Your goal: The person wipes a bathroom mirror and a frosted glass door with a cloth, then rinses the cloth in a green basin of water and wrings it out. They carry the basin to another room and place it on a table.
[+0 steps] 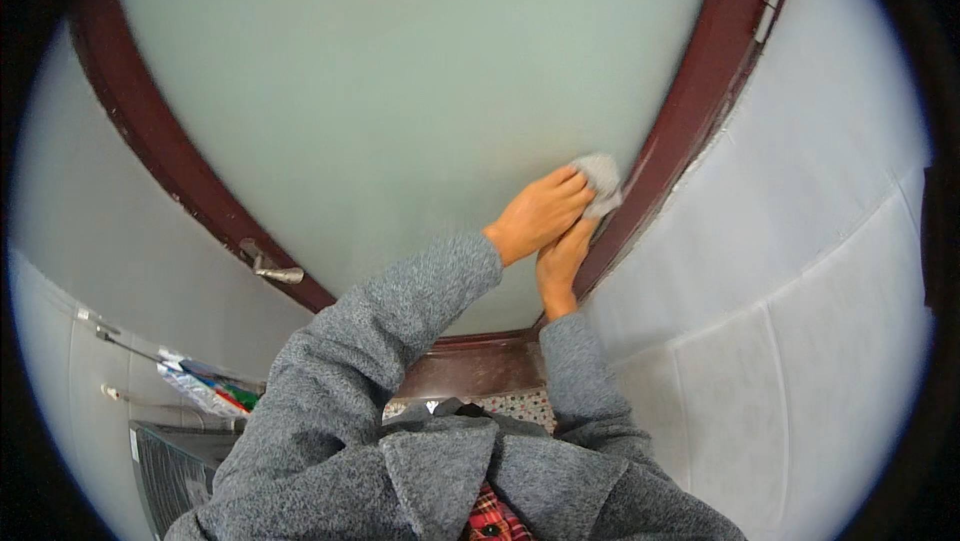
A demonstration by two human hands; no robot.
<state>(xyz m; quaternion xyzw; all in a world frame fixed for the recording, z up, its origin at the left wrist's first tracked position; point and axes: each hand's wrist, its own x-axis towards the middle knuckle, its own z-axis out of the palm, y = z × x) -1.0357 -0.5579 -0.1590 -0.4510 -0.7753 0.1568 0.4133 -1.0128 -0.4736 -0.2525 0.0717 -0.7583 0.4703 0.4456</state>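
Observation:
A folded light grey cloth [602,187] lies against the frosted glass panel [405,90] of a door, close to the dark red door frame [679,113] on the right. My left hand [538,209] reaches across from the left, its fingers bent over the cloth and pressing it to the glass. Just below it, my right hand [562,265] points upward with its fingertips at the cloth's lower edge. The left hand partly covers the right one, so the grip of the right fingers is partly hidden.
A metal lever handle [277,271] juts from the door's left stile. At right a white hinge [771,4] sits high on the frame beside a pale wall [787,166]. A dark appliance [176,466] and a plastic bag [206,387] are at lower left, above a speckled floor [517,406].

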